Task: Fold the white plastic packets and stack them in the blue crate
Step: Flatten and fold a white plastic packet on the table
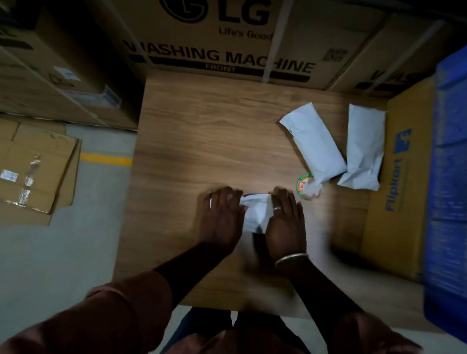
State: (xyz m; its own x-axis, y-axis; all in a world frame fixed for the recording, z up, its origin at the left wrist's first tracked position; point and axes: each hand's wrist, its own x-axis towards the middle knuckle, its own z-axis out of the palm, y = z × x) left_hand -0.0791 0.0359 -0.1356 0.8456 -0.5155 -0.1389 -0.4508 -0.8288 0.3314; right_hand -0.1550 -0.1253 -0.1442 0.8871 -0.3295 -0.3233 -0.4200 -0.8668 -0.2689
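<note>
White packet (256, 213) mid-table (191, 131), left hand (223, 218) and right hand (283, 223) flat, fingers together, pressing its two sides

White packets: three are showing (255, 212) (313, 141) (364, 146) (one lying between the hands)
Hands: two (223, 215) (286, 223)
Blue crates: one (466, 162)
Round labelled items: one (304, 185)

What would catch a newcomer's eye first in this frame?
Probably the two hands, left hand and right hand, pressing a white packet flat near the middle of the wooden table. Next, two more white packets lying at the table's far right, beside a Flipkart carton and the blue crate. Behind looms a big LG washing machine box.
</note>
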